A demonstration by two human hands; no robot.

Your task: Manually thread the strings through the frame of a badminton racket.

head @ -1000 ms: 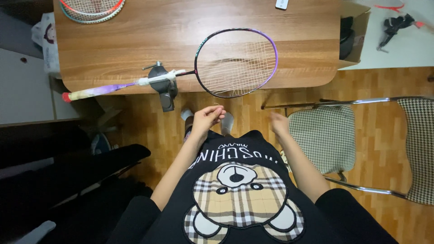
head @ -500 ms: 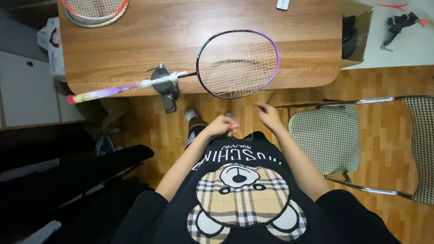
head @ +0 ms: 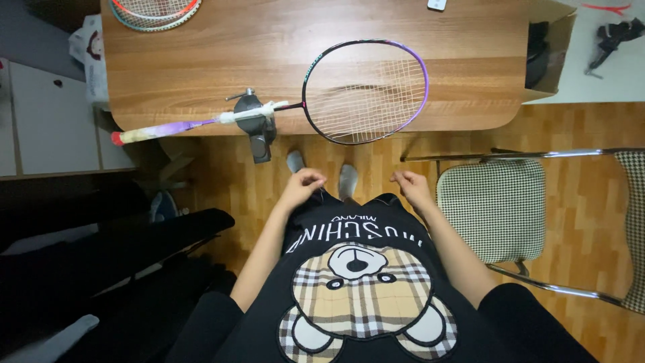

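I look down my black shirt (head: 356, 269) with a checked bear print. My left hand (head: 302, 186) hovers at the hem's left corner with its fingers curled in. My right hand (head: 410, 187) is at the hem's right corner, also curled. Whether either hand pinches the cloth is unclear. Beyond the hands, a badminton racket (head: 366, 91) with a purple and black frame lies on the wooden table (head: 222, 60). Its shaft sits in a grey clamp (head: 255, 128) at the table's front edge, and its purple and yellow grip (head: 161, 130) sticks out to the left.
Another racket head (head: 154, 10) lies at the table's far left corner. A chrome chair with a houndstooth seat (head: 497, 208) stands to my right. A cardboard box (head: 547, 47) sits at the table's right end. Dark furniture fills the lower left. My grey-socked feet (head: 322, 175) stand on wood flooring.
My hands were together at the middle of the hem. They have moved apart, the right hand going right, and each now sits at a corner of the hem.
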